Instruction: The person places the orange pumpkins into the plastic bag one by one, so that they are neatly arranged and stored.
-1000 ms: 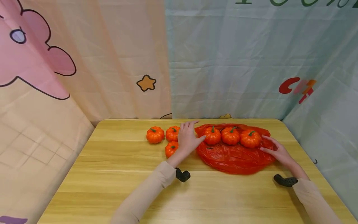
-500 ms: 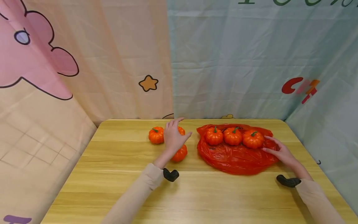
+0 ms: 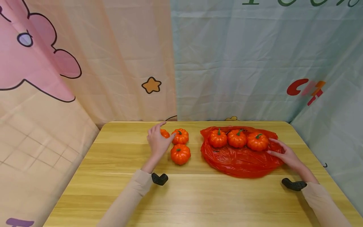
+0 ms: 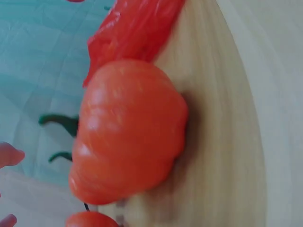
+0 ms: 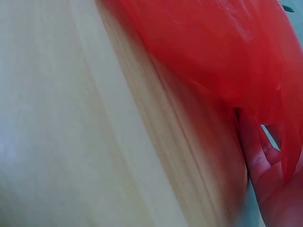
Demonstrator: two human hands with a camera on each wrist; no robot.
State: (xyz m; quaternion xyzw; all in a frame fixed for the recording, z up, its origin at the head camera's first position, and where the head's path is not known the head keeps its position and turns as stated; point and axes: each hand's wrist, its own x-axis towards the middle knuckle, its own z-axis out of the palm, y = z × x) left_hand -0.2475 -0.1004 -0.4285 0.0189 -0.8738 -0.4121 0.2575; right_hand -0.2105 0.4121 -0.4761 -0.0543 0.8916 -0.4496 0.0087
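Note:
My left hand (image 3: 159, 142) is over the leftmost small orange pumpkin (image 3: 164, 133), thumb and fingers spread apart; it partly hides that pumpkin. Two more pumpkins stand to its right, a back one (image 3: 180, 136) and a front one (image 3: 180, 154). In the left wrist view a pumpkin (image 4: 130, 132) looms large, and fingertips (image 4: 9, 155) show at the left edge, apart from it. My right hand (image 3: 287, 156) touches the right side of a red plastic bag (image 3: 241, 162), fingers extended. Red film covers part of that hand (image 5: 279, 189) in the right wrist view.
Three pumpkins in a row, the middle one (image 3: 237, 138) among them, sit on the red bag. Everything rests on a light wooden table (image 3: 198, 201). Printed curtains (image 3: 227, 63) hang behind the table's back edge and along both sides.
My left hand has moved left from beside the bag, past the two nearer pumpkins, to the leftmost one. The right hand has stayed at the bag. The view has shifted slightly.

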